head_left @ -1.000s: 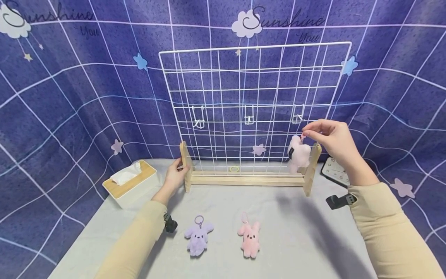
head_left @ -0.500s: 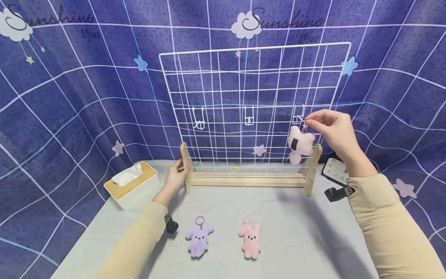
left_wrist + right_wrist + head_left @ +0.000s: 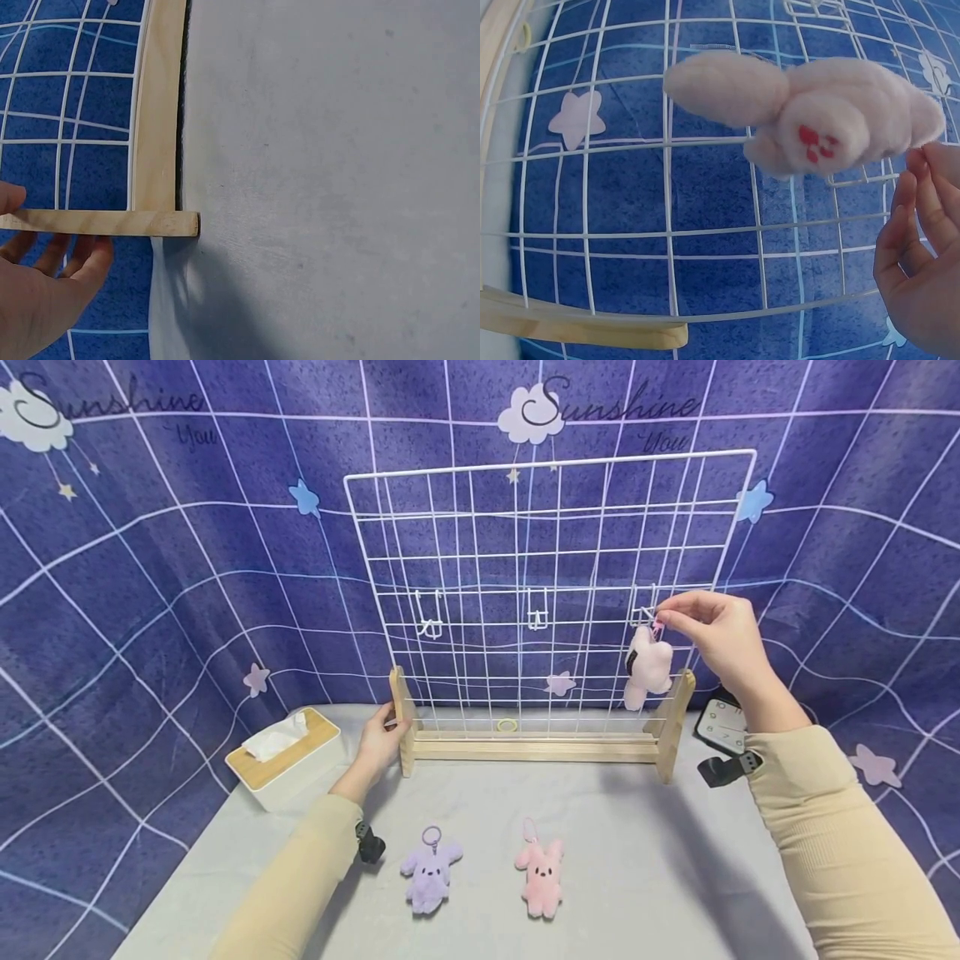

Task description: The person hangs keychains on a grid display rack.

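Note:
In the head view my right hand [image 3: 720, 631] pinches the pink loop of a pale pink plush keychain [image 3: 649, 670]. The plush dangles in front of the wire grid, just below the right white hook [image 3: 642, 614]; whether the loop touches that hook I cannot tell. Red marks show on a rounded end of the plush [image 3: 821, 139] in the right wrist view. At the other side, my left hand [image 3: 381, 737] grips the left wooden upright [image 3: 112, 223] of the grid stand, thumb on one face and fingers on the other.
A purple plush keychain [image 3: 430, 878] and a pink plush keychain [image 3: 542, 878] lie on the table [image 3: 622, 868]. Two more hooks, a left one [image 3: 429, 617] and a middle one [image 3: 537, 610], hang on the grid [image 3: 555, 535]. A tissue box [image 3: 300, 777] stands left, a clock [image 3: 722, 725] right.
My right hand has risen with the pale pink plush from below the right hook to the hook's level. The plush has swung and turned a little. My left hand keeps its place.

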